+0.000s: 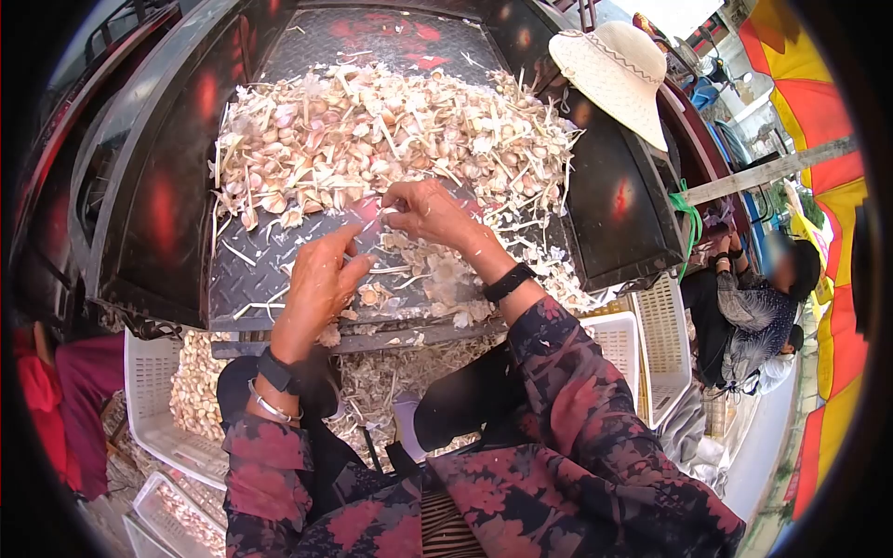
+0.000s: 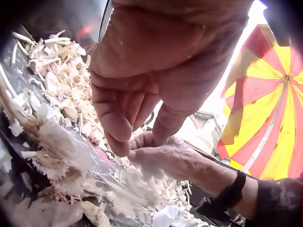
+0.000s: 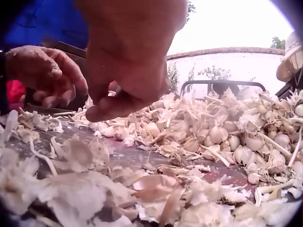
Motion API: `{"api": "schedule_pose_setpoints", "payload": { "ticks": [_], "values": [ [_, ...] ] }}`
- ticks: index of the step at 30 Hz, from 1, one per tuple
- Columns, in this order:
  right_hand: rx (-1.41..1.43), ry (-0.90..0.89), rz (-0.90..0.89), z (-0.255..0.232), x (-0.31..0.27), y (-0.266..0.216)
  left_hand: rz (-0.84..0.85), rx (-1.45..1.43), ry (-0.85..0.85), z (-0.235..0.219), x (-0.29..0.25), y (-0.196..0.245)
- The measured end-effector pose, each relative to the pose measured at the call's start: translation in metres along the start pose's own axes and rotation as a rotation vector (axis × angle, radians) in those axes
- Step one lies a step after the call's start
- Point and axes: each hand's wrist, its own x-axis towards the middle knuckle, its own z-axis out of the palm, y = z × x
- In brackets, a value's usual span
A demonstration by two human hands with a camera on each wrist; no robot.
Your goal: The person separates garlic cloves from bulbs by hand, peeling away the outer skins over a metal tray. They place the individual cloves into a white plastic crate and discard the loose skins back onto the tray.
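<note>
A broad heap of garlic (image 1: 372, 139), with cloves, bulbs and dry stalks mixed, lies on the dark metal bed (image 1: 265, 270). My left hand (image 1: 316, 279) is held over the near part of the bed, thumb and forefinger apart, with nothing visible between them. Just right of it, my right hand (image 1: 433, 214) is at the heap's near edge with bent fingers. From the right wrist view, its fingertips hang low over the bed; I cannot tell whether they pinch anything. Loose papery garlic skins (image 3: 85, 189) and stalk bits lie beneath both hands.
Dark side walls (image 1: 158, 195) flank the bed. A pale sun hat (image 1: 609, 74) sits on the right one. Below the front edge stand a white crate (image 1: 139, 400) of cloves and more crates (image 1: 665, 344). Another person (image 1: 763, 298) sits at the right near a red-yellow umbrella (image 1: 837, 205).
</note>
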Motion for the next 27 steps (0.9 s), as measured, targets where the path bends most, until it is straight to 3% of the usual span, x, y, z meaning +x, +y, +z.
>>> {"api": "schedule_pose_setpoints", "payload": {
  "ticks": [1, 3, 5, 7, 9, 11, 13, 14, 16, 22, 27],
  "values": [
    [0.278, -0.047, 0.121, -0.005, -0.008, -0.017, -0.017, -0.11, 0.014, 0.0, 0.0, 0.006],
    [0.418, -0.072, 0.081, -0.005, -0.021, -0.029, -0.038, -0.216, 0.028, 0.003, 0.001, 0.009],
    [0.922, -0.246, 0.167, -0.006, -0.032, -0.04, -0.113, -0.691, 0.003, 0.009, 0.002, 0.007],
    [0.863, -0.261, 0.221, -0.011, -0.042, -0.046, -0.128, -0.696, -0.047, 0.005, -0.001, 0.008],
    [1.193, -0.218, 0.231, -0.012, -0.048, -0.049, -0.168, -0.76, 0.024, 0.007, -0.003, 0.014],
    [1.223, -0.221, 0.228, -0.013, -0.054, -0.063, -0.169, -0.764, 0.072, 0.008, -0.004, 0.016],
    [1.141, 0.047, 0.176, -0.009, -0.064, -0.079, -0.235, -0.795, 0.136, 0.008, -0.005, 0.014],
    [1.141, 0.043, 0.174, -0.006, -0.066, -0.081, -0.235, -0.795, 0.14, 0.007, -0.005, 0.015],
    [0.488, 0.066, -0.055, 0.0, -0.071, -0.08, -0.247, -0.871, 0.057, 0.005, -0.007, 0.018],
    [0.875, 0.151, 0.027, 0.009, -0.069, -0.072, -0.281, -1.146, -0.061, -0.001, -0.007, 0.018],
    [1.049, 0.129, 0.09, 0.013, -0.071, -0.067, -0.227, -1.031, -0.098, -0.003, -0.008, 0.02]
  ]
}}
